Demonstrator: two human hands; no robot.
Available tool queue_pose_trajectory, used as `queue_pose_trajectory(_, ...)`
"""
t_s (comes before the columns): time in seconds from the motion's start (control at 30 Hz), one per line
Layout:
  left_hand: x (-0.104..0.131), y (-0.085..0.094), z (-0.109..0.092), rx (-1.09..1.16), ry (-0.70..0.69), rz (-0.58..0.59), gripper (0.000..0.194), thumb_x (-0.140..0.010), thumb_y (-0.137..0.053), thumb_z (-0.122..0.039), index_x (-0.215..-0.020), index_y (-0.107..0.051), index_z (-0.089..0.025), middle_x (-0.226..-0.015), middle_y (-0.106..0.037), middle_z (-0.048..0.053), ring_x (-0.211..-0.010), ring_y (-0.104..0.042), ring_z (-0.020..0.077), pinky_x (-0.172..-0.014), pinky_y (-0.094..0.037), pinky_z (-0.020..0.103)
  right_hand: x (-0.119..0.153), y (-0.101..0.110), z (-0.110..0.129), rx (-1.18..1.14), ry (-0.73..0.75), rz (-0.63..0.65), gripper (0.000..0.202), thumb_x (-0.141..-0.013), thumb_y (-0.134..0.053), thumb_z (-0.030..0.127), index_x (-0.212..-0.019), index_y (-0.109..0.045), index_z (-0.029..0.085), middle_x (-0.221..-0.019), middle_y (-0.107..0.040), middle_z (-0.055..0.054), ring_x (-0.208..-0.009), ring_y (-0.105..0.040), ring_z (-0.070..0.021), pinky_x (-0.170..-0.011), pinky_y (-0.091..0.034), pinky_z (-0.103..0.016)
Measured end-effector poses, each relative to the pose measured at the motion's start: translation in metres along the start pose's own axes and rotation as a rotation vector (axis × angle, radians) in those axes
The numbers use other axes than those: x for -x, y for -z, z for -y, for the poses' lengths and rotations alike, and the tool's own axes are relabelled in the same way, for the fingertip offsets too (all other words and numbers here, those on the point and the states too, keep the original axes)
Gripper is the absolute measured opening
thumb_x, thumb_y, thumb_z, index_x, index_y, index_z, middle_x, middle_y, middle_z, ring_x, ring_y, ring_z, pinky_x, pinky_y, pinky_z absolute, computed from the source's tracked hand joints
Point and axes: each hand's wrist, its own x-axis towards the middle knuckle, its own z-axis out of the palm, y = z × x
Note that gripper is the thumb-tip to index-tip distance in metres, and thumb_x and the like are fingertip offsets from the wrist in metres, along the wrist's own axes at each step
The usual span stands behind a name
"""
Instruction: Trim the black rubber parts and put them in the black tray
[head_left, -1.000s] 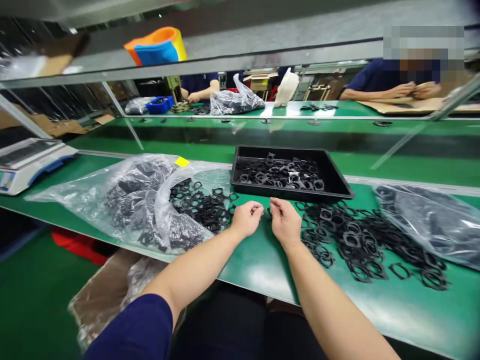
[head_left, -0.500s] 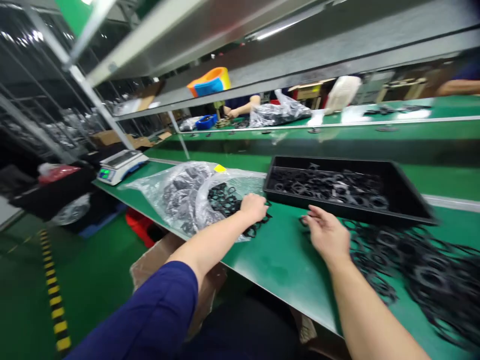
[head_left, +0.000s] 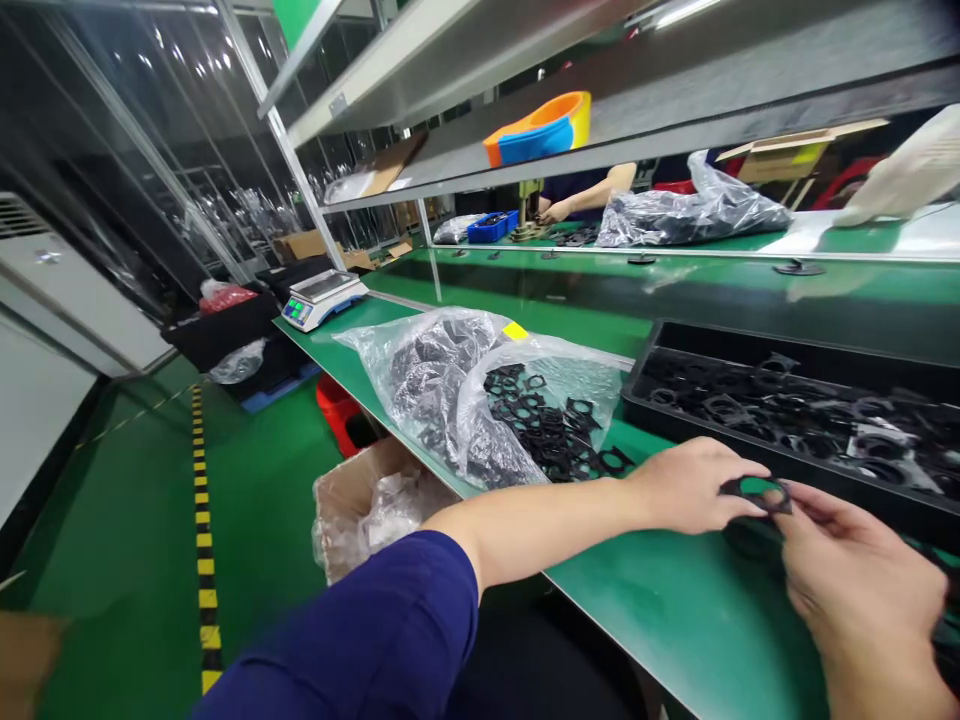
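Ring part point(head_left: 780, 497) now pinched from both ends

The view has swung left over the last second. The green bench point(head_left: 675, 600) now shows back to the digital scale point(head_left: 324, 298) near its left end, and the black tray point(head_left: 649, 410) sits at the right, cut off by the picture's edge. Left of the tray lies the clear plastic bag point(head_left: 427, 350), with loose black parts point(head_left: 551, 430) at its mouth; many similar pieces lie in the tray.

Half a second ago the left hand point(head_left: 694, 485) was over the edge of the pile by the bag, and the right hand point(head_left: 862, 570) was apart from it. Now the two meet just in front of the tray, which suggests that the work has gone from reaching to handling a single piece; what is being done to it cannot be told.

The left hand's fingers and thumb are closed on one end of the ring part, and the right hand's on the other, with little gap beyond its own thickness. It is held above the bench, slightly tilted. It looks thin, flat and dark, with a round opening that shows green through it and a narrow corner at the right. Finer detail is too small to tell.
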Motion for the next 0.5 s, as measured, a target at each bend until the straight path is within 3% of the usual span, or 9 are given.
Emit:
queue_pose_trajectory(0.2, 0.010, -0.012, 0.016, 0.175, 0.043, -0.110, 0.047, -0.073, -0.067, -0.034, -0.112, -0.061, -0.008, -0.099, -0.060, 0.011, -0.085, -0.058, 0.0159, -0.085, -0.049, 0.027, -0.004, 0.001, -0.003, -0.077, -0.047, -0.035, 0.042, -0.041, -0.079, 0.035, -0.078, -0.069, 0.018, -0.066, -0.061, -0.001, -0.048, -0.052, -0.0096, -0.045, -0.043, -0.022)
queue_pose_trajectory(0.37, 0.006, -0.011, 0.022, 0.327, 0.031, -0.079, 0.051, -0.067, -0.072, -0.040, -0.110, -0.063, -0.015, -0.096, -0.057, 0.007, -0.072, -0.056, 0.0125, -0.077, -0.051, 0.030, -0.001, 0.002, 0.005, -0.273, -0.175, 0.086, 0.045, -0.035, -0.084, 0.024, -0.077, -0.070, 0.017, -0.069, -0.064, -0.002, -0.058, -0.056, -0.0082, -0.051, -0.048, -0.013)
queue_pose_trajectory(0.5, 0.004, -0.012, 0.021, 0.344, 0.007, -0.073, 0.052, -0.068, -0.072, -0.040, -0.112, -0.061, -0.014, -0.094, -0.056, 0.007, -0.072, -0.055, 0.0124, -0.076, -0.051, 0.029, -0.002, 0.009, 0.010, -0.335, -0.292, 0.140, 0.050, -0.029, -0.088, 0.024, -0.075, -0.070, 0.016, -0.072, -0.066, -0.005, -0.057, -0.059, -0.0105, -0.048, -0.050, -0.014)
